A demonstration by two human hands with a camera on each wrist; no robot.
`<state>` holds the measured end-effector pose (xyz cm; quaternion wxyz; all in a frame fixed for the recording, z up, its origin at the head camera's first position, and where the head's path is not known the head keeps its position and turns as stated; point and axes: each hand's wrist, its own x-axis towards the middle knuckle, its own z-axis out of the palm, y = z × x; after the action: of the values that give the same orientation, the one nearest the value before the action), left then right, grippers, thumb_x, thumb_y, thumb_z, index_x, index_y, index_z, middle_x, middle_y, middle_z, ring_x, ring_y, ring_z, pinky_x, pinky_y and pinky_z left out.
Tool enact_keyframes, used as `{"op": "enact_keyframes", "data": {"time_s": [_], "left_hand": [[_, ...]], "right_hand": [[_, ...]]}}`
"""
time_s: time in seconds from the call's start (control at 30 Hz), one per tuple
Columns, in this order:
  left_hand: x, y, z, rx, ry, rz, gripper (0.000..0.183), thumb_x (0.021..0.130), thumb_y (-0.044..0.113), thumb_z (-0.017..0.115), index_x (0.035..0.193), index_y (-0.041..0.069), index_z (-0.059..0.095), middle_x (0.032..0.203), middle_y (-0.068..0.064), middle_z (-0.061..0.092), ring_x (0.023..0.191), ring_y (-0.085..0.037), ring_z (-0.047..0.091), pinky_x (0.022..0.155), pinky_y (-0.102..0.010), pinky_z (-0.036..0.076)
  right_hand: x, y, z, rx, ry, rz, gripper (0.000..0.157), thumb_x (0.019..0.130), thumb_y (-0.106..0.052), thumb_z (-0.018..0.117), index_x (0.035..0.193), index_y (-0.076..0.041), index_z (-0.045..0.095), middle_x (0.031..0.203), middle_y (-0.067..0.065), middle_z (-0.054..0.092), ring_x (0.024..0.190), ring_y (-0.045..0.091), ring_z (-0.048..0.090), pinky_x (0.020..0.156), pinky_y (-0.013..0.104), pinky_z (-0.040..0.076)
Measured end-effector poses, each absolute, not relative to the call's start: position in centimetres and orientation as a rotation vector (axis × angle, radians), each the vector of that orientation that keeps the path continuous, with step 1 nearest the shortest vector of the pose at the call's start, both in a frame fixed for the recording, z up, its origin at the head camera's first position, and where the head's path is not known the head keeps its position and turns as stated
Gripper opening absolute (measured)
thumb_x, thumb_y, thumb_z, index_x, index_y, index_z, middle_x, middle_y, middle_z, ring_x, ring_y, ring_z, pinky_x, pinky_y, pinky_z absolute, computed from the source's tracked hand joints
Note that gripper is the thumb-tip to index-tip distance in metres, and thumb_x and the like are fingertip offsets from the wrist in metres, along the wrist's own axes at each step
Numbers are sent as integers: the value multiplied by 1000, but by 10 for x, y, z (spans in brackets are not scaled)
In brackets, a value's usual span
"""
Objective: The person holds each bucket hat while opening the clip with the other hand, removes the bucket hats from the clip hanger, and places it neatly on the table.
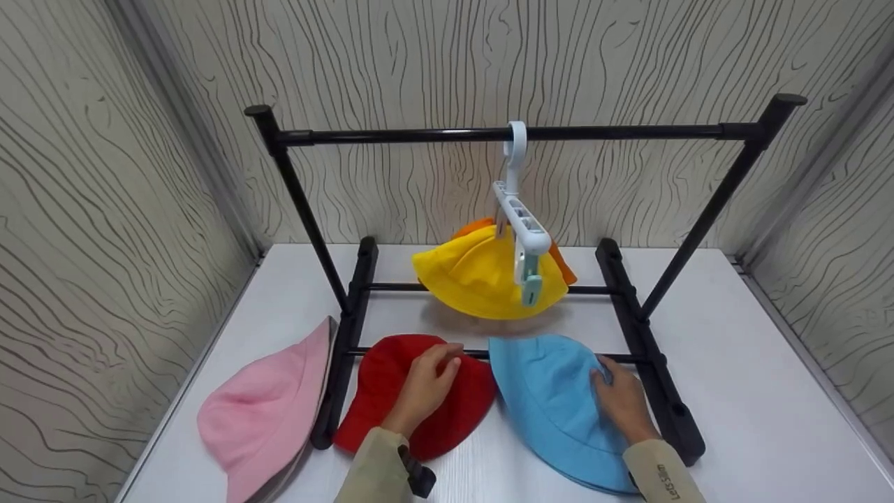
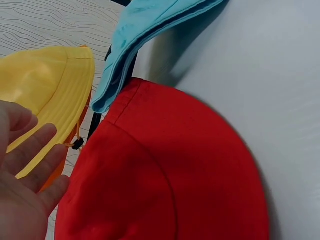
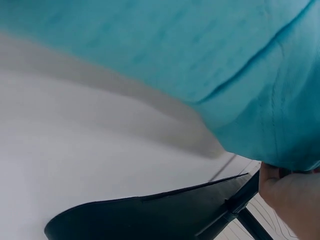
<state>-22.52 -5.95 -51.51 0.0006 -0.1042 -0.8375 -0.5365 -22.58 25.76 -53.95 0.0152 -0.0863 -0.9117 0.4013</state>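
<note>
My right hand (image 1: 624, 402) grips the crown of a light blue bucket hat (image 1: 552, 398), whose brim faces left and hangs toward the tabletop. In the right wrist view the fingertips (image 3: 272, 172) curl against the hat's fabric. Over a red bucket hat (image 1: 377, 377) is my left hand (image 1: 427, 384), its fingers loosely spread with nothing between them. Beyond both hands, a yellow bucket hat (image 1: 475, 272) hangs from a clip (image 1: 531, 288) on a pale hanger (image 1: 524, 220), with an orange hat (image 1: 563, 265) mostly hidden behind it.
A pink bucket hat (image 1: 258, 398) lies on the left of the white table (image 1: 754, 391). A black rack stands across the table, its top bar (image 1: 391, 136) carrying the hanger. Its base feet (image 1: 670, 412) run along both sides. Patterned walls (image 1: 391, 63) enclose the table.
</note>
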Motion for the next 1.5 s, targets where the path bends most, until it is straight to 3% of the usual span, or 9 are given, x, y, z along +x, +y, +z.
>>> {"op": "enact_keyframes", "data": {"time_s": [0.3,0.53,0.83,1.23,1.5], "left_hand": [[-233,-65,-497,-332,-2589,-1672,37,87,29,60,123,27,53,118,7,57,102,-14,56,83,-30,50],[-241,-66,-487,-358,-2551,-1641,32,92,23,53,123,21,54,119,3,57,104,-14,55,88,-30,48],[-250,-62,-471,-345,-2529,-1611,34,92,25,52,125,18,53,120,3,56,108,-13,52,94,-32,44],[-257,-59,-456,-392,-2485,-1600,34,92,32,50,125,25,52,125,5,53,113,-12,49,99,-31,39],[-266,-54,-443,-469,-2418,-1562,32,94,23,49,124,15,53,123,-5,55,112,-17,49,100,-33,37]], "right_hand": [[-230,254,-531,-154,-2622,1227,37,93,-15,48,125,5,49,116,23,55,106,34,52,89,45,43],[-235,247,-523,-86,-2541,1182,36,94,-18,48,123,1,52,117,19,56,98,29,56,82,42,46],[-245,240,-506,-61,-2554,1253,40,94,-24,48,126,-1,49,125,18,51,116,29,46,94,43,41],[-256,233,-488,-7,-2562,1267,41,95,-26,46,127,-2,48,129,15,50,121,28,43,102,43,33],[-265,225,-475,31,-2554,1246,39,94,-25,47,127,-3,49,127,14,51,118,26,44,101,41,34]]}}
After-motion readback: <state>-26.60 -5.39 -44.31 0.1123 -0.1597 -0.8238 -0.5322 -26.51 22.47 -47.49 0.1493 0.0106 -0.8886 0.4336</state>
